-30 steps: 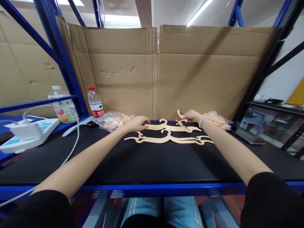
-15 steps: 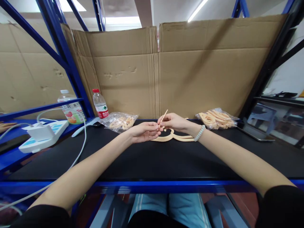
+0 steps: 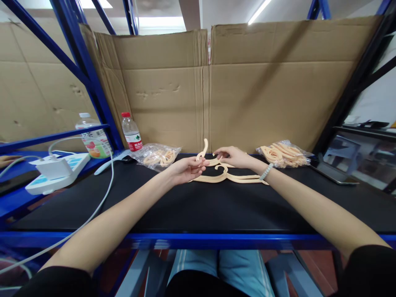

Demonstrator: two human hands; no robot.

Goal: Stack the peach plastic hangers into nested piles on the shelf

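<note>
My left hand (image 3: 188, 169) is raised above the black table and closed on a small pale curved piece (image 3: 204, 149), which stands up from the fingertips with its tip hooked. My right hand (image 3: 233, 156), with a beaded bracelet on its wrist, is lowered over pale curved strips (image 3: 214, 162) toward the back of the table. Its fingers are bent and look apart; whether they touch a strip is hard to see. Nearer to me lies a pair of long pale scroll-shaped strips (image 3: 243, 179), meeting in the middle, partly covered at the left by my left hand.
Clear bags of similar pale pieces lie left (image 3: 159, 156) and right (image 3: 283, 154). A red-capped water bottle (image 3: 132, 132), a larger bottle (image 3: 93, 138), a white power strip (image 3: 58, 173) and its cable are at left. Cardboard (image 3: 262, 90) walls the back; a dark stand (image 3: 335, 173) is at right.
My hands were together over a thin piece and have parted. My right hand has moved right and down to the strips; my left hand keeps the curved piece, now turned to show its hooked shape.
</note>
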